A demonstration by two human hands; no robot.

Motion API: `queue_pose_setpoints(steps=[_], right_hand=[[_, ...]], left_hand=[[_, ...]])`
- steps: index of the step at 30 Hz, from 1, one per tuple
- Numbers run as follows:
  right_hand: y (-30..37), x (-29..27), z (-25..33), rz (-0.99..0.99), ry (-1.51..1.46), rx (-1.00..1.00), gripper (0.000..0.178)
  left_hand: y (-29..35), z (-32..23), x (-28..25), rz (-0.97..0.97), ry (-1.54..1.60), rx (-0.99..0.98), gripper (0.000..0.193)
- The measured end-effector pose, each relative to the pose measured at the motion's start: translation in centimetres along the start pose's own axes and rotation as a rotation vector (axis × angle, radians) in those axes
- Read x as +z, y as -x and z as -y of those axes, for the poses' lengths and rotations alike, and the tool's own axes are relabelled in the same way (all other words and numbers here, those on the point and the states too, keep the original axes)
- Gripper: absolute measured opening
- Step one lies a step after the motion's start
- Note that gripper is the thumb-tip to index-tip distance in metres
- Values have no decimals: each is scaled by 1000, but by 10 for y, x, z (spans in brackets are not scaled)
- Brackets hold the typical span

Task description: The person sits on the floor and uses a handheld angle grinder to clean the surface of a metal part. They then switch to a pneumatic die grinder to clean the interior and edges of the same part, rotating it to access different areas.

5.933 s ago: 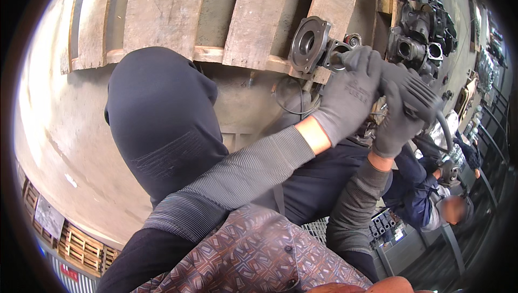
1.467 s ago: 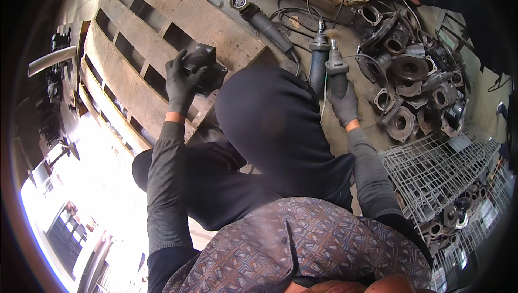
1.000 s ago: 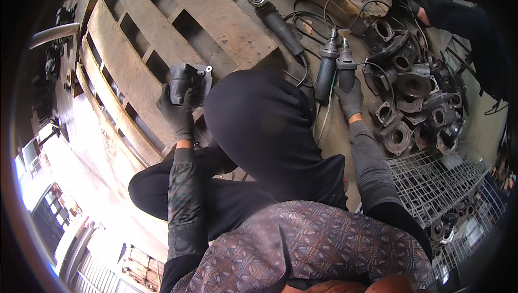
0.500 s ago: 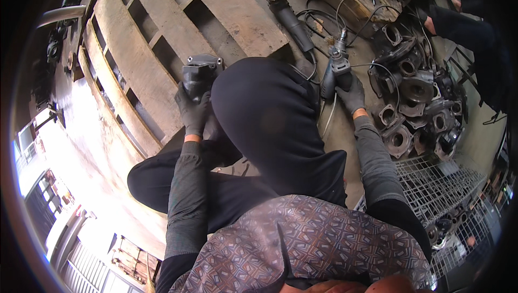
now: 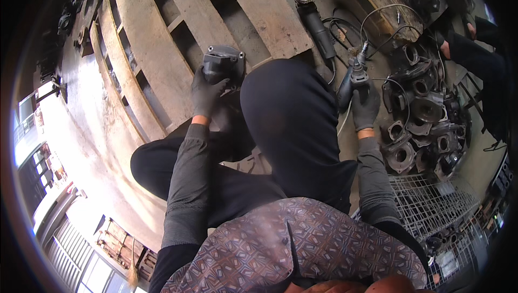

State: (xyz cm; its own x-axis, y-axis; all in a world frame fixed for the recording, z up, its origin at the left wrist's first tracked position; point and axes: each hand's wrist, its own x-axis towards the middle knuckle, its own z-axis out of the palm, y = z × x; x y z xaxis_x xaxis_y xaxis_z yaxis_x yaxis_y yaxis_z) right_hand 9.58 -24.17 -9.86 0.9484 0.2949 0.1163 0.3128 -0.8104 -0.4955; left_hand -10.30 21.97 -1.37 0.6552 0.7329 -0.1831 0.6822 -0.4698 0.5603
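My left hand [image 5: 208, 91], in a dark grey glove, is closed around a dark cast-metal housing [image 5: 223, 64] with a flanged top and bolt holes. It is held beside my raised knee, at the edge of the wooden pallet. On the other side of the knee, my gloved right hand [image 5: 367, 108] grips a grinder [image 5: 358, 75] with a metal head and a blue-grey body. A small brush-like tip shows near its far end. The palm hides part of the tool. An angle grinder [image 5: 319, 28] with a round wire wheel lies on the floor beyond.
The slatted pallet [image 5: 210, 10] fills the far left. Cables and a hose [image 5: 345, 21] loop over the floor near a wooden board [image 5: 386, 4]. At right, several castings [image 5: 426, 107] are heaped beside a wire mesh basket [image 5: 431, 201]. Another person's dark-clothed limb [image 5: 477, 58] shows at the far right.
The whole view has shifted, so most things sit further right. The housing in my left hand has turned slightly, showing more of its flange. My right hand keeps its grip on the grinder.
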Motion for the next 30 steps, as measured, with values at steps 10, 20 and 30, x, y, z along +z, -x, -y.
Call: queue_pose_setpoints(steps=[10, 20, 30], right_hand=[[-29, -1, 72, 209, -428, -96, 38], [-127, 47, 185, 616, -869, -9, 34], [-117, 67, 161, 607, -820, 124, 32]], left_hand=[[-4, -6, 4, -103, 237, -117, 91], [7, -54, -11, -56, 310, -7, 91], [-23, -85, 23, 59, 210, 203, 93]])
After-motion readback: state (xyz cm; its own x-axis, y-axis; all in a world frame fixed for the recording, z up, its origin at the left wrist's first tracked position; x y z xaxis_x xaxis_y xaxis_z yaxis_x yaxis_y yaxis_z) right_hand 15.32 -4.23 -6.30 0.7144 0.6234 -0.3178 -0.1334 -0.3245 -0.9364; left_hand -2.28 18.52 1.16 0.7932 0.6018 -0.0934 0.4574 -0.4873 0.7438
